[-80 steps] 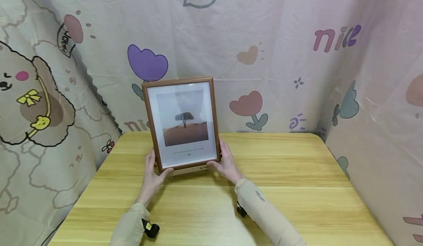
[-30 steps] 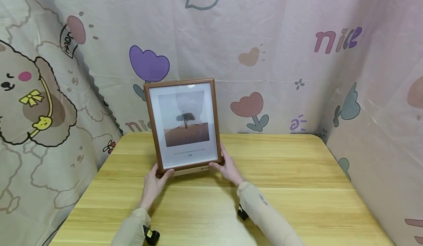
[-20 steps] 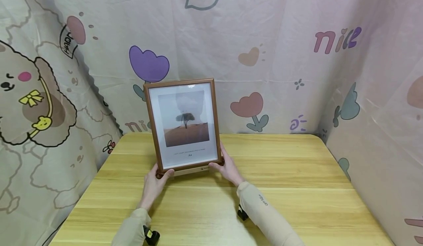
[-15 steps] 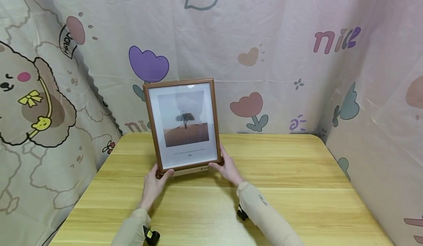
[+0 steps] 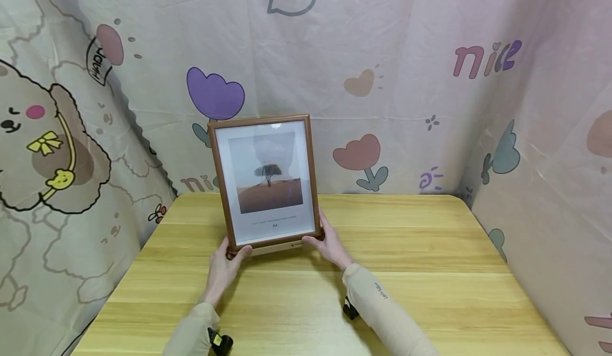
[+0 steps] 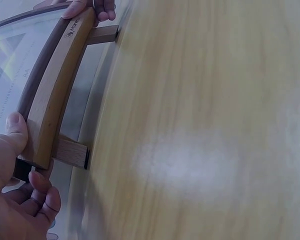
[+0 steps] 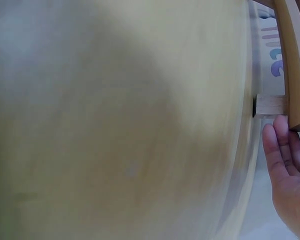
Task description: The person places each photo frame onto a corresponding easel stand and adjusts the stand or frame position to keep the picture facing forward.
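A brown-edged picture frame (image 5: 268, 180) with a print of a tree leans back on a light wooden stand (image 5: 274, 247), tilted slightly. In the left wrist view the stand's lip (image 6: 62, 75) runs under the frame, and short wooden feet (image 6: 72, 151) with dark tips stick out. My left hand (image 5: 221, 271) grips the lower left corner, thumb in front and fingers curled under and behind. The lower right corner is held by my right hand (image 5: 331, 245), its thumb on the front. In the right wrist view, fingers (image 7: 275, 155) reach behind that corner; the thumb is hidden there.
A light wood-grain table (image 5: 406, 271) lies under the stand. Behind it hangs a printed cloth (image 5: 296, 53), with more cloth at both sides. Each sleeve carries a small black wrist camera (image 5: 221, 341).
Since the earliest frame, my left fingers have slid down the frame's side to its lower corner, and my right hand has dropped slightly. Over the last second nothing visibly moves.
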The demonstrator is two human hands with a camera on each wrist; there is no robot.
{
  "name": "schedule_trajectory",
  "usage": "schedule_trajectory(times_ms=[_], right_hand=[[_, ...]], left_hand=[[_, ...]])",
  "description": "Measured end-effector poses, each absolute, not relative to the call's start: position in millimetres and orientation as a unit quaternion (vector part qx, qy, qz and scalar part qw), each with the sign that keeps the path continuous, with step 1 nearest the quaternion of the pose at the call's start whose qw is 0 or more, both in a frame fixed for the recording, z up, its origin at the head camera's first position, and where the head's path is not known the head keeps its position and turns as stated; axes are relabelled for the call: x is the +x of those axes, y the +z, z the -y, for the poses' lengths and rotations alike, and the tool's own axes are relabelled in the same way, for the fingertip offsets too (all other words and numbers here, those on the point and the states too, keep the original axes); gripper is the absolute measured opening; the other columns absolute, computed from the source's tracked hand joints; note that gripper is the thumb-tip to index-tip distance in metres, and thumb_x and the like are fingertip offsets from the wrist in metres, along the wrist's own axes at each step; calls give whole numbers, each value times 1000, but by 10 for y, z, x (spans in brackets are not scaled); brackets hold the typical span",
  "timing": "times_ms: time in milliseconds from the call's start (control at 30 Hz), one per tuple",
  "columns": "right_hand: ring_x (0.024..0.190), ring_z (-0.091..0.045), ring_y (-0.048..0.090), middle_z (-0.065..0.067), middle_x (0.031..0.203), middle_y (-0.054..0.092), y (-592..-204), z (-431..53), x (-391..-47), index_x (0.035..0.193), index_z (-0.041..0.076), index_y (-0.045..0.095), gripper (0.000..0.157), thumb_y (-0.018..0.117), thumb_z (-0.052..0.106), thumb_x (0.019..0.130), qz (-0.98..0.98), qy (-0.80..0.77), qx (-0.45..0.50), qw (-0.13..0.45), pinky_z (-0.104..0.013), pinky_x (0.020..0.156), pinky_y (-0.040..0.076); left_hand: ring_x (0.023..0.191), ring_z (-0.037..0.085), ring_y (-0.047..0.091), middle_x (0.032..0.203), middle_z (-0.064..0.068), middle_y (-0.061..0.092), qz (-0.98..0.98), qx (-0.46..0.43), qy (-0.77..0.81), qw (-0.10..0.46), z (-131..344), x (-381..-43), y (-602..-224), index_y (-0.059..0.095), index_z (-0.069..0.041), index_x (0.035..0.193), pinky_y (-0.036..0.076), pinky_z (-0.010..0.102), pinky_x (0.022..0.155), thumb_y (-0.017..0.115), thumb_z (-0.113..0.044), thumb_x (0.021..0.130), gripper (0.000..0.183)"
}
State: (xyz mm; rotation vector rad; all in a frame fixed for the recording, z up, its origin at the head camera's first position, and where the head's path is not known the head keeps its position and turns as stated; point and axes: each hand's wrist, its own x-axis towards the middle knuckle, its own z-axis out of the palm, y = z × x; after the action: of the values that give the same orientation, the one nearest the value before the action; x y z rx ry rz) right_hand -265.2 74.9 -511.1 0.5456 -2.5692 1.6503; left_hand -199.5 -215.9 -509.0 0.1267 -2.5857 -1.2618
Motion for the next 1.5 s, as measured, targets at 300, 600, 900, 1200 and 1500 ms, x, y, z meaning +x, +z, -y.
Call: schedule_trajectory(times_ms=[300,600,900,1200,1500], right_hand=[[80,-15,68,-21,100,74,-5108,-786,-2635,163,13,5,103,76,23,89,832,528,170,21,-34,84,57],[85,-17,70,-21,102,74,-5108,-843,-2620,164,17,3,104,76,23,89,835,528,156,7,-33,85,57],[83,-17,69,-21,99,74,-5120,-917,-2614,163,10,7,104,78,21,88,832,531,158,28,-32,83,57],[87,-20,70,-23,104,74,-5092,-996,-2582,163,13,7,105,78,20,87,833,536,136,19,-41,92,56],[85,-19,70,-22,105,73,-5075,-1083,-2553,163,12,7,104,78,23,88,835,536,121,14,-43,91,57]], left_hand=[[74,13,55,87,14,68,888,36,-435,144,2128,-2005,-5113,59,-5,114,44,22,64,75,-32,91,39],[72,11,55,85,12,69,886,34,-437,148,2070,-2012,-5114,59,-7,115,44,22,65,76,-32,90,39],[74,14,56,87,13,69,885,35,-443,136,1997,-2028,-5100,59,-7,115,45,23,66,76,-32,90,39],[73,13,56,89,14,70,881,34,-456,122,1919,-2066,-5098,59,-7,121,46,23,65,75,-34,90,44],[76,14,57,93,14,72,879,28,-460,123,1839,-2100,-5106,59,-10,122,47,26,70,75,-36,89,45]])
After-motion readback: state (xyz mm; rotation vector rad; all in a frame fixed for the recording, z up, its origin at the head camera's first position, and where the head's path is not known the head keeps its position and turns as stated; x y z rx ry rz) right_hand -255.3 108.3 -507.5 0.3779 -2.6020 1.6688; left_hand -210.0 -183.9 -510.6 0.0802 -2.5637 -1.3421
